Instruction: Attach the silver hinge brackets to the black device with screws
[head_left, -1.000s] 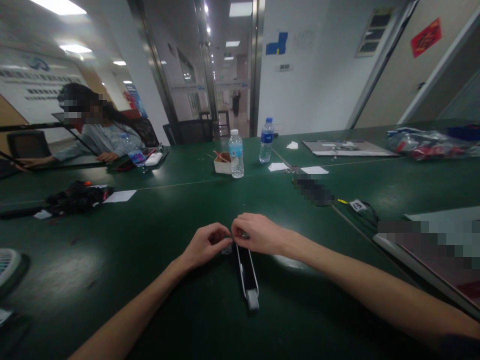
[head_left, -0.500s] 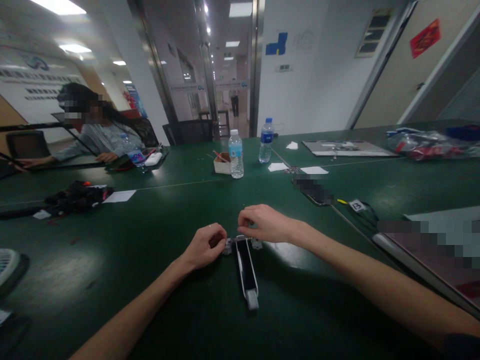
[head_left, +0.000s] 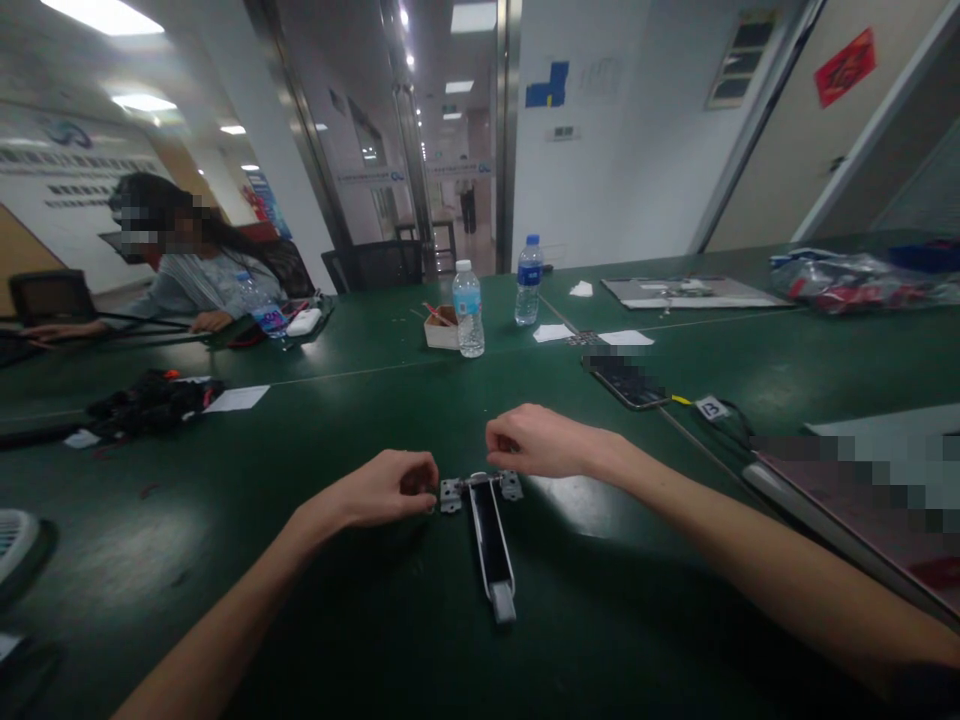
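Observation:
A long, narrow piece with a white frame and dark middle (head_left: 491, 535) lies on the green table (head_left: 360, 620), a light grey tip at its near end. Two metal hinge-like brackets with holes, a left bracket (head_left: 451, 495) and a right bracket (head_left: 511, 486), flank its far end. Just left of the left bracket, my left hand (head_left: 386, 487) is closed in a pinch, apart from the metal; a tiny speck shows at its fingertips. My right hand (head_left: 536, 440) curls above the far end by the right bracket, its fingertips partly hidden.
Beyond my hands stand two water bottles, a nearer bottle (head_left: 469, 315) and a farther bottle (head_left: 529, 285), beside a small box (head_left: 442, 330). A phone (head_left: 624, 382) and laptop (head_left: 847, 520) lie to the right. Black gear (head_left: 154, 400) is at left, where another person (head_left: 202, 270) sits.
My left hand has drawn back leftward from the left bracket, which now shows fully. My right hand has shifted slightly to the right. The long piece has stayed in place.

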